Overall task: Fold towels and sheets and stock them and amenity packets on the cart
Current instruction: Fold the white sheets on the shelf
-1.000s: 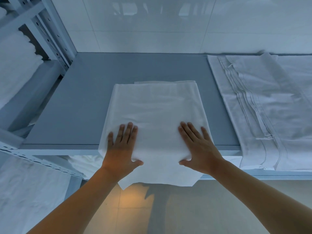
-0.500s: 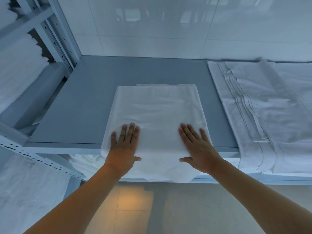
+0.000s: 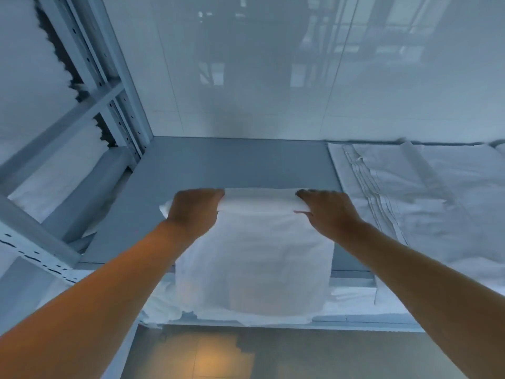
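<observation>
Glossy white wall tiles (image 3: 246, 77) back a grey worktop (image 3: 191, 165). On it lies a folded white sheet (image 3: 254, 255), its near part hanging over the front edge. Left hand (image 3: 194, 212) and right hand (image 3: 328, 212) each have a grip curled round the sheet's far fold. Right of the right grip lies creased white linen (image 3: 423, 201); left of the left grip stands a metal rack (image 3: 103, 91).

Cool, dim bluish light is washing over everything I am seeing, flattening the whites. The glossy wall (image 3: 273, 77) is throwing back faint reflections of windows. A warm orange patch is glowing on the floor (image 3: 207, 359) below. My forearms are stretching wide toward the lower corners, and the rack uprights (image 3: 90, 64) are leaning with the wide-angle lens. Everything is looking slightly soft, and shadows are staying faint.
</observation>
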